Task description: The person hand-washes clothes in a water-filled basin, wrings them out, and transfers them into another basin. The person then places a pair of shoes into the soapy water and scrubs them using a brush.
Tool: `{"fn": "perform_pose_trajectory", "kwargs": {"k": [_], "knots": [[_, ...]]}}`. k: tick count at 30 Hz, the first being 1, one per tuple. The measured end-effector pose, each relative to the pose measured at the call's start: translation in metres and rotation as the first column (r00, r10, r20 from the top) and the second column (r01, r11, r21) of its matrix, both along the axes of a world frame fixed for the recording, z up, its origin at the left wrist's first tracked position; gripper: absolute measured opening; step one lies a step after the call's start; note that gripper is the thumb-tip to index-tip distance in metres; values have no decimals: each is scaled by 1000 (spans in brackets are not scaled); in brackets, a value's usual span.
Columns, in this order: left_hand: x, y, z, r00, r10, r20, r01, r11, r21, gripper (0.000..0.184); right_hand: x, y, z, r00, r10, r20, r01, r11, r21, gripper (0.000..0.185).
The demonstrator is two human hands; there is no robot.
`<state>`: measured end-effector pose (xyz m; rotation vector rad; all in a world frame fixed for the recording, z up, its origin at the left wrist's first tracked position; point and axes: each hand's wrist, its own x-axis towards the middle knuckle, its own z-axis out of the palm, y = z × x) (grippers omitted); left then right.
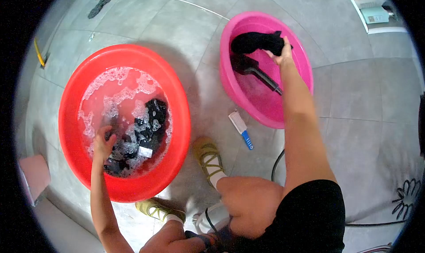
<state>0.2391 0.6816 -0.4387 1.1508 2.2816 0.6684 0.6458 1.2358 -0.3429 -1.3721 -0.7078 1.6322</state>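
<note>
My left hand [104, 143] is in the red basin [175, 164], its fingers curled at a dark, blurred fold of cloth. Beside it a wet black garment [152, 124] with a white label [145, 151] lies partly under soapy water. Over at the pink basin [230, 82], my right hand [284, 54] grips one end of a bunched black cloth [254, 42], thumb on the near side. Below that cloth, a black tool with a long handle [265, 80] leans inside the basin; its head is partly hidden.
A scrubbing brush with a blue handle [242, 131] lies on the grey tiles between the basins. Black hose [376, 224] runs along the floor at right. Dark sandals [99, 6] are at far left, and a shelf [376, 14] stands at upper right.
</note>
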Motion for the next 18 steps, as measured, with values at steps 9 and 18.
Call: {"fn": "perform_pose_trajectory", "kwargs": {"k": [9, 18], "knots": [[3, 4, -15, 993, -38, -112, 18, 985, -173, 82, 4, 34, -13, 880, -239, 411, 235, 970, 62, 49], [-11, -35, -155, 740, -380, -555, 108, 882, -460, 96, -220, -177, 65, 849, 122, 514, -526, 102, 845, 31]]}}
